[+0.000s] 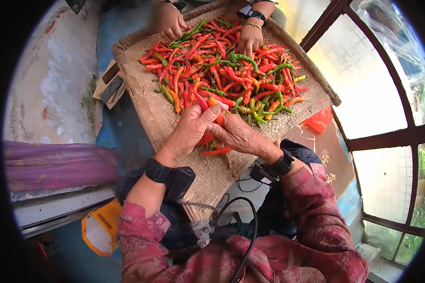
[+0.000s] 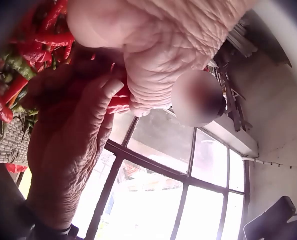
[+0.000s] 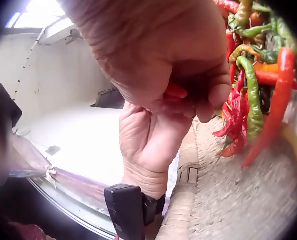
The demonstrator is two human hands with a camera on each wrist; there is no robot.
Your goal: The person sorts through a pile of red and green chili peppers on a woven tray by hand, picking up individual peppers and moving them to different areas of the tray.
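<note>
Both hands meet over the near part of a woven tray (image 1: 141,108) heaped with chili peppers (image 1: 212,52). My left hand (image 1: 189,129) grips red chili peppers, one red chili (image 1: 201,102) poking out past the thumb. From the right, my right hand (image 1: 243,135) closes its fingers on a red chili (image 1: 219,120) between the two hands. Red skin (image 2: 119,102) shows between the hands in the left wrist view, and a red tip (image 3: 176,91) shows inside the right fingers in the right wrist view. The palms hide the rest.
Across the tray another person's hands (image 1: 249,40) reach into the peppers. A few loose chilies (image 1: 217,151) lie below my hands. A red plastic bag (image 1: 319,120) lies right of the tray, near the windows. A yellow-and-white box (image 1: 101,226) stands at lower left; cables (image 1: 252,207) hang near my lap.
</note>
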